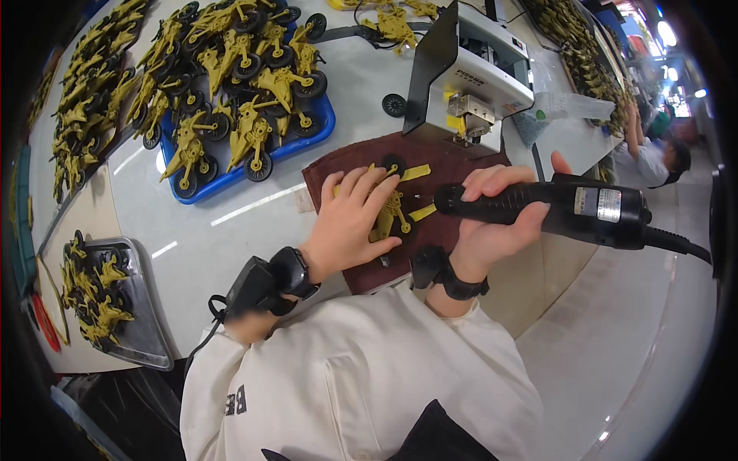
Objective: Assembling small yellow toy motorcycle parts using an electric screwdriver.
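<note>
My left hand [350, 215] rests over a yellow toy motorcycle [390, 219] with black parts, its fingers curved across the toy and the thumb along the near side. The toy lies on a dark red mat [361, 276], partly hidden beneath that hand. My right hand [500, 207] is wrapped around a black corded electric screwdriver [569, 203], held sideways with its front end pointing left toward the toy. Two yellow strips [416, 172] lie on the mat between the toy and the tool. A small bright bit shows just ahead of the tool's nose.
A black-and-white screw feeder machine [492, 77] stands behind the mat, with a loose black wheel [394, 104] beside it. The blue tray [326, 127] is piled with yellow motorcycles. At left, a metal tray [157, 338] holds more. A person [653, 157] works at far right.
</note>
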### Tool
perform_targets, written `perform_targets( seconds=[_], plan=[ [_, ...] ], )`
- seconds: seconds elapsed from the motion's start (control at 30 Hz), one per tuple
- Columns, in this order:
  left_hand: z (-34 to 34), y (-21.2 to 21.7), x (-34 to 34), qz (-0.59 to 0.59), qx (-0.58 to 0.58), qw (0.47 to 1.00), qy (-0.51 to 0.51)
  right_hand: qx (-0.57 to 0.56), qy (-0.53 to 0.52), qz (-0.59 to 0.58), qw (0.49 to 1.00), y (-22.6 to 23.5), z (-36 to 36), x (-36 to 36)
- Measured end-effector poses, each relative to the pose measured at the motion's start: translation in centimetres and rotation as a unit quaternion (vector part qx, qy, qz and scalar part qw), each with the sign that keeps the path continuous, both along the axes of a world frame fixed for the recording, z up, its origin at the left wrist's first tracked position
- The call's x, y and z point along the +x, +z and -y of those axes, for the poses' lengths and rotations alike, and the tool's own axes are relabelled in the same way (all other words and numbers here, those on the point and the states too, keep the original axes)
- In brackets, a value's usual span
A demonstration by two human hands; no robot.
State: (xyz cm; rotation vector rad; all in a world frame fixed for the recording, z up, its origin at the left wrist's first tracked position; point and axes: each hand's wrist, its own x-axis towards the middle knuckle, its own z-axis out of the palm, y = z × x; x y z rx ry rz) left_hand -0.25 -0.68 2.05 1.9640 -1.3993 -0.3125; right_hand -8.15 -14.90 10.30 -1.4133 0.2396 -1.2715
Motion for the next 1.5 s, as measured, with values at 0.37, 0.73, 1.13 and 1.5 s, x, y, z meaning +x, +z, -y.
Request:
perform_targets(
  seconds=[0.37,0.73,1.13,1.5],
  plan=[
    [-0.8,-0.6,-0.3,0.016,0.015,0.998,0.06,-0.026,0.032,-0.043,0.998,-0.8,1.1,4.2],
    [-1.0,-1.1,0.1,-0.005,-0.006,0.998,0.062,-0.037,0.063,-0.054,0.996,-2.5,0.6,5.7],
    [-1.0,-1.4,0.5,-0.009,-0.006,0.999,0.041,-0.015,0.097,-0.07,0.993,-3.8,0.8,5.9],
    [-0.8,-1.2,0.7,-0.007,-0.003,0.999,0.038,-0.036,0.089,-0.076,0.993,-3.0,0.5,4.6]
  ],
)
